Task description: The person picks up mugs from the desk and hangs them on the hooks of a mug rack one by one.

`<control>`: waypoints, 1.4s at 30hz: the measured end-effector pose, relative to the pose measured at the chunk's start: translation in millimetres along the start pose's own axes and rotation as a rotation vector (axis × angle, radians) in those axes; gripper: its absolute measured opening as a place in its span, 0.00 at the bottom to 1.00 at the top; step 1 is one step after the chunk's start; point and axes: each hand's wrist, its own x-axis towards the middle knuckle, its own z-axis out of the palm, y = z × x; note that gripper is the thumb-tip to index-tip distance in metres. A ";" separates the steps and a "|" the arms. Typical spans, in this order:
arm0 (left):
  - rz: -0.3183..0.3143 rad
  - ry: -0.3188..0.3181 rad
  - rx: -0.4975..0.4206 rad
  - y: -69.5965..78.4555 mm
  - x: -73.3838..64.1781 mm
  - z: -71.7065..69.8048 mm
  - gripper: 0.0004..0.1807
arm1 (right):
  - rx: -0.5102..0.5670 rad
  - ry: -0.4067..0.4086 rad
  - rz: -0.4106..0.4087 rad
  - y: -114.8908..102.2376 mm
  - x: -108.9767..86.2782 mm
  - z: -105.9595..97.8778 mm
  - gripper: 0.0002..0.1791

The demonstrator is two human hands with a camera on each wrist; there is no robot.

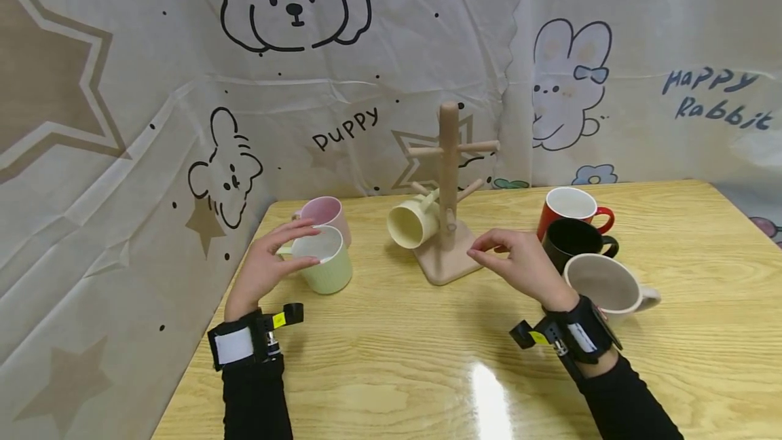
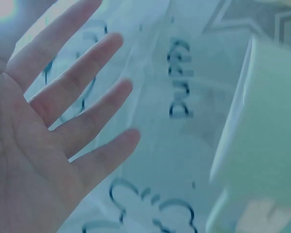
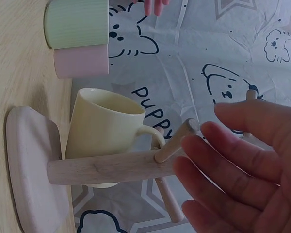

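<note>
Apparently the step in hand is taking up the green mug [image 1: 330,271], which stands upright on the table [image 1: 379,372] with its handle [image 1: 284,250] toward the left hand [image 1: 265,263]. That hand is spread, thumb apart from fingers, gripping nothing; the left wrist view shows a gap to the mug. Closing squarely round the handle and lifting straight up would likely serve best, since the pink mug [image 1: 345,226] sits just behind and could be knocked. The yellow mug [image 1: 403,226] hangs tilted at a lower peg of the rack [image 1: 449,155]. Beside it, the right hand [image 1: 519,263] holds nothing, fingers loosely bent; it should avoid bumping the pegs. The red [image 1: 548,219], black [image 1: 556,257] and beige mugs [image 1: 605,284] stand beyond that hand.
</note>
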 end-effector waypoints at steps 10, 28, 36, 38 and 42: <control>-0.286 0.051 -0.135 -67.0 -18.1 -24.2 0.35 | -0.027 -0.074 -0.044 4.2 -0.4 -0.9 0.04; -0.402 -0.011 0.010 -108.8 0.0 -13.9 0.25 | -0.051 -0.154 -0.057 10.0 -0.6 4.8 0.06; -0.402 -0.068 -0.076 -105.1 -5.7 -12.2 0.26 | -0.052 -0.157 -0.060 9.4 -0.5 4.6 0.06; -0.392 -0.057 -0.112 -106.3 -7.2 -10.4 0.26 | -0.057 -0.153 -0.066 8.8 -0.3 4.5 0.06; -0.388 -0.017 -0.153 -108.7 -10.6 -6.7 0.27 | -0.058 -0.153 -0.065 8.3 -0.1 4.8 0.06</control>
